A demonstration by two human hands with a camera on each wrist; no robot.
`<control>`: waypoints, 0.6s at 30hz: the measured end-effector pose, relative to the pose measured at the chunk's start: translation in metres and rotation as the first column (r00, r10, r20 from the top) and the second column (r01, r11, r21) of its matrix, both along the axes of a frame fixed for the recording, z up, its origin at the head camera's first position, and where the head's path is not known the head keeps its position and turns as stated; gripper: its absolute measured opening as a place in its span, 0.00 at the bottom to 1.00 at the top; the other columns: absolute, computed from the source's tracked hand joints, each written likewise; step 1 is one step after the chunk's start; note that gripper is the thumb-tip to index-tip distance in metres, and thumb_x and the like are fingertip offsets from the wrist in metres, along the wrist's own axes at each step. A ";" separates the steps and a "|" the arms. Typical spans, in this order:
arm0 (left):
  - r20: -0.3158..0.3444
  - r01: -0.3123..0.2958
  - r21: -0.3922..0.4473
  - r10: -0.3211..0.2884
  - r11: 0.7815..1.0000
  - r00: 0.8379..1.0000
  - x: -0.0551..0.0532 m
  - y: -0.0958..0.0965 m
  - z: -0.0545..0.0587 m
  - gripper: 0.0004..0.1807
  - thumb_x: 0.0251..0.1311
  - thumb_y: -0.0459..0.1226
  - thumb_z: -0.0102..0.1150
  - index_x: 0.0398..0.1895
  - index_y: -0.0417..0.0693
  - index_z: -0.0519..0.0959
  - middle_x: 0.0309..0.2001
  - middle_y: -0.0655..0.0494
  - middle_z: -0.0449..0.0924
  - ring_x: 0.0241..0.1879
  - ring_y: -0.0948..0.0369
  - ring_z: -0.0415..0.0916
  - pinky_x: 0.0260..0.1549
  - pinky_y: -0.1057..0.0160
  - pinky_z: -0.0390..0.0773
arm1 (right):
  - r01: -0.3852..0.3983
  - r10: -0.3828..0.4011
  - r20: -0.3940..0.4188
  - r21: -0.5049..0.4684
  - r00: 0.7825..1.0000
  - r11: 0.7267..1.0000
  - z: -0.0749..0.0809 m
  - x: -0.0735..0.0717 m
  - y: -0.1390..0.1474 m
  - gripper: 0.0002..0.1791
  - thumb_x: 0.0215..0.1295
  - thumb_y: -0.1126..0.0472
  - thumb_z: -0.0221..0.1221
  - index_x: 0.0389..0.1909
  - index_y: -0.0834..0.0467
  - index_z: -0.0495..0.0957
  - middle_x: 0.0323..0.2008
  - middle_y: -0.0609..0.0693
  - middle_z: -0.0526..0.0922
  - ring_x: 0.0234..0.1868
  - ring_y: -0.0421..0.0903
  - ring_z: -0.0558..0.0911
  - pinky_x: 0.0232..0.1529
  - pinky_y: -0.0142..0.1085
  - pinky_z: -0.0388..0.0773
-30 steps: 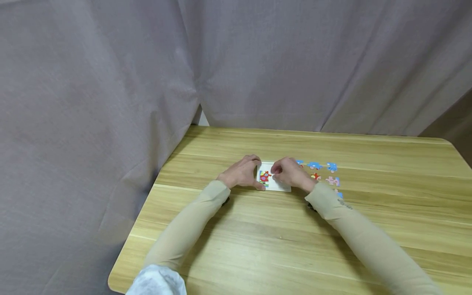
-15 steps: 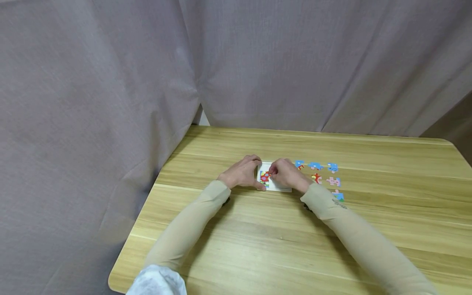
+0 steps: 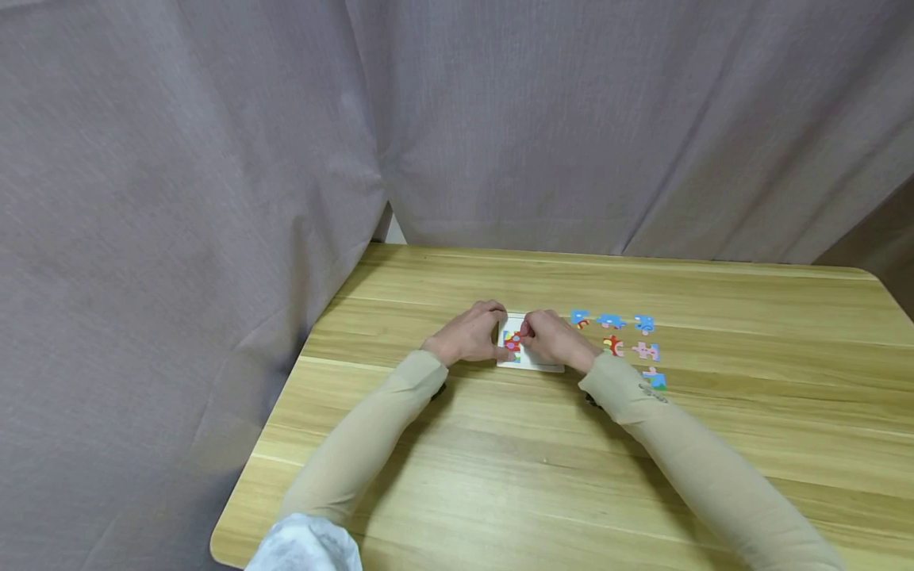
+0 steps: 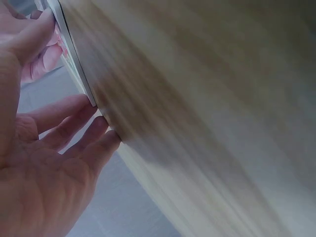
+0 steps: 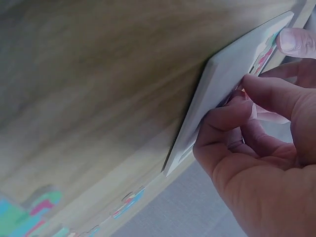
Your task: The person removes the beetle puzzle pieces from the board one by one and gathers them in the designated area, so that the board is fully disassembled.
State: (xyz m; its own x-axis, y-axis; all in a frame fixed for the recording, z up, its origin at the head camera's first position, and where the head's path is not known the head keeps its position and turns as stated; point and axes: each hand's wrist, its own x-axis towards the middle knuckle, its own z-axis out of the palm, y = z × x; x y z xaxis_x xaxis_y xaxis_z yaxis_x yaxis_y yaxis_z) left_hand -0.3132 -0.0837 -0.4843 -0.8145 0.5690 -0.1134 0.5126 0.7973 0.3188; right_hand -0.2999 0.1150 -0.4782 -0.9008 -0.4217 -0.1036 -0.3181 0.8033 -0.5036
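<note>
A white puzzle board point(image 3: 543, 366) lies flat on the table, red and multicoloured pieces point(image 3: 512, 339) at its left end. My left hand point(image 3: 467, 333) grips that end: the thumb comes over the pieces, the other fingers rest at the far corner. In the left wrist view, fingertips of the left hand point(image 4: 54, 158) touch the board's corner and the table. My right hand point(image 3: 560, 341) reaches over the board's middle. In the right wrist view, the right hand's point(image 5: 261, 138) thumb and forefinger pinch a puzzle piece, mostly hidden, low against the board point(image 5: 232, 69).
Right of the board lie several loose puzzle pieces: blue ones point(image 3: 611, 320) along the back, a red-and-yellow one point(image 3: 612, 346), a pink one point(image 3: 646, 350) and a blue-green one point(image 3: 654, 380). A grey curtain point(image 3: 514, 143) hangs behind the wooden table point(image 3: 500, 476).
My right hand has shifted slightly left and closer to the red pieces, uncovering more loose pieces. The left thumb has moved from the board's front edge in over the pieces.
</note>
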 end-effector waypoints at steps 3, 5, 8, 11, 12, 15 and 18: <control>-0.009 0.006 0.003 -0.006 1.000 1.000 0.000 0.001 0.000 0.41 0.65 0.55 0.77 0.73 0.43 0.77 0.80 0.52 0.70 0.82 0.54 0.66 0.83 0.59 0.68 | -0.005 0.005 -0.015 -0.001 1.000 1.000 -0.001 0.001 -0.001 0.04 0.74 0.70 0.61 0.38 0.65 0.83 0.34 0.54 0.85 0.35 0.46 0.79 0.37 0.34 0.75; -0.010 0.009 0.004 -0.009 1.000 1.000 0.000 0.001 0.000 0.40 0.64 0.55 0.77 0.73 0.42 0.77 0.80 0.52 0.70 0.81 0.53 0.66 0.83 0.59 0.68 | -0.011 0.010 -0.030 -0.001 0.999 1.000 -0.001 0.002 -0.001 0.04 0.74 0.69 0.61 0.38 0.65 0.83 0.34 0.54 0.84 0.35 0.46 0.79 0.37 0.34 0.74; -0.010 0.011 0.005 -0.011 1.000 1.000 0.000 0.001 0.000 0.38 0.64 0.55 0.78 0.70 0.43 0.79 0.79 0.52 0.71 0.80 0.53 0.67 0.82 0.59 0.70 | -0.001 0.000 -0.027 -0.013 1.000 1.000 -0.001 0.003 -0.001 0.04 0.74 0.69 0.61 0.38 0.65 0.82 0.33 0.53 0.84 0.35 0.46 0.78 0.36 0.33 0.73; -0.012 0.014 0.006 -0.014 1.000 1.000 0.000 0.001 0.000 0.37 0.64 0.55 0.78 0.67 0.43 0.80 0.79 0.52 0.71 0.80 0.53 0.68 0.82 0.58 0.71 | 0.014 -0.015 -0.020 -0.029 1.000 0.999 -0.001 0.003 0.000 0.02 0.72 0.70 0.62 0.38 0.64 0.83 0.33 0.53 0.84 0.34 0.45 0.78 0.36 0.33 0.73; -0.013 0.015 0.009 -0.015 1.000 1.000 0.000 0.001 0.000 0.36 0.64 0.55 0.78 0.67 0.43 0.80 0.79 0.51 0.71 0.80 0.53 0.68 0.82 0.58 0.71 | 0.018 -0.019 -0.016 -0.036 1.000 0.999 -0.001 0.004 0.001 0.02 0.71 0.71 0.62 0.39 0.64 0.83 0.33 0.53 0.84 0.34 0.45 0.78 0.37 0.33 0.74; -0.019 0.015 0.011 -0.015 1.000 1.000 0.000 0.000 0.000 0.36 0.64 0.56 0.78 0.67 0.44 0.80 0.79 0.52 0.71 0.80 0.53 0.68 0.82 0.58 0.70 | 0.033 -0.034 -0.006 -0.060 0.999 0.998 -0.001 0.004 0.001 0.03 0.69 0.72 0.63 0.40 0.65 0.83 0.33 0.54 0.84 0.34 0.45 0.78 0.37 0.33 0.74; -0.019 0.009 0.012 -0.009 1.000 1.000 0.000 0.000 0.000 0.35 0.63 0.55 0.78 0.64 0.44 0.81 0.79 0.52 0.71 0.80 0.53 0.67 0.82 0.58 0.70 | 0.058 -0.057 0.017 -0.083 0.998 0.995 0.000 0.005 0.001 0.05 0.68 0.73 0.63 0.42 0.65 0.84 0.35 0.54 0.85 0.36 0.45 0.79 0.39 0.34 0.76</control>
